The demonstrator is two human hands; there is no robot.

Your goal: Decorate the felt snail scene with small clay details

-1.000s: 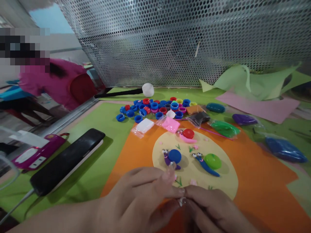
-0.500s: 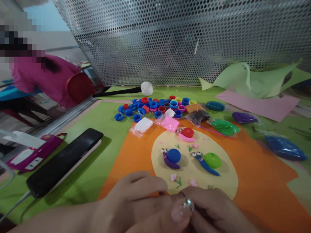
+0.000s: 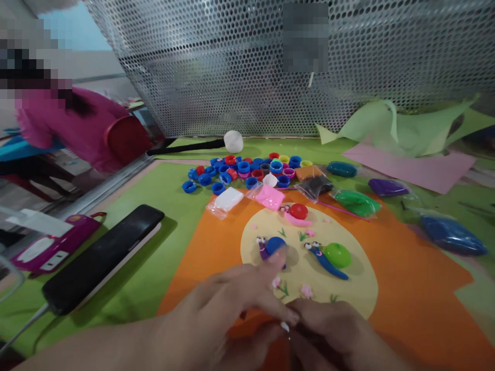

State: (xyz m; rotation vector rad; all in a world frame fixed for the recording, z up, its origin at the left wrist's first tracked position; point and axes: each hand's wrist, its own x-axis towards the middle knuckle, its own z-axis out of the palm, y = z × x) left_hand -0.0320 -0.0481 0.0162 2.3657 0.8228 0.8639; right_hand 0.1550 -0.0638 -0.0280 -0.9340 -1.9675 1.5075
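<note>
My left hand [image 3: 232, 299] reaches in over the front of the orange sheet. One finger is raised and stretched forward. Its other fingertips are drawn together at my right hand's fingertips, with a small whitish glint there, too blurred to name. My right hand [image 3: 328, 322] is closed, and whatever it pinches is hidden. Ahead lies a cream paper oval [image 3: 363, 281] bearing clay snails: a purple one with a blue cap shell [image 3: 276, 245], partly covered by the raised finger, a blue one with a lime shell [image 3: 337, 255], and a pink one with a red shell [image 3: 298, 211]. Small clay flowers [image 3: 307, 291] surround them.
Many bottle caps [image 3: 243, 166] are heaped behind the orange sheet [image 3: 417, 278]. Bagged clay, such as a blue pack [image 3: 452, 234], lies at right. A black power bank [image 3: 104, 257] and purple power strip [image 3: 58, 242] sit left. Perforated metal [image 3: 232, 67] rises behind. A person [image 3: 73, 123] is at left.
My left hand has shifted its grip: a finger has lifted and stretched forward over the purple snail, and the fingertips have blurred. My right hand stays almost in place.
</note>
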